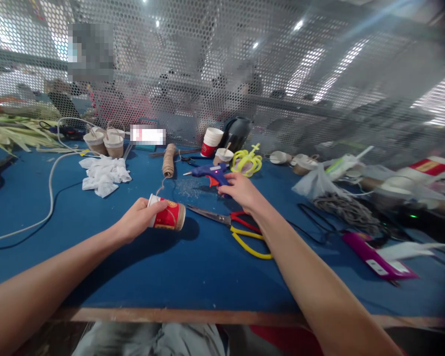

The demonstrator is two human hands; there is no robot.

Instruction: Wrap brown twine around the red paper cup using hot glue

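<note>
My left hand (139, 217) is closed round a red paper cup (165, 211), tipped on its side above the table. Brown twine wraps the cup's base end, and a strand appears to run from it toward a twine roll (168, 160) behind. In my right hand (241, 190) is the handle of a blue glue gun (211, 171) with an orange trigger, its nozzle pointing left. Scissors (222, 217) with red and yellow handles lie open between my hands, partly under my right forearm.
Crumpled white cloth (106, 173) and twine-wrapped cups (113, 143) stand at the back left. Behind the glue gun are stacked cups (211, 141), a dark kettle (237, 131) and a yellow crown-like item (247, 160). A purple power strip (374, 254) and cords lie right.
</note>
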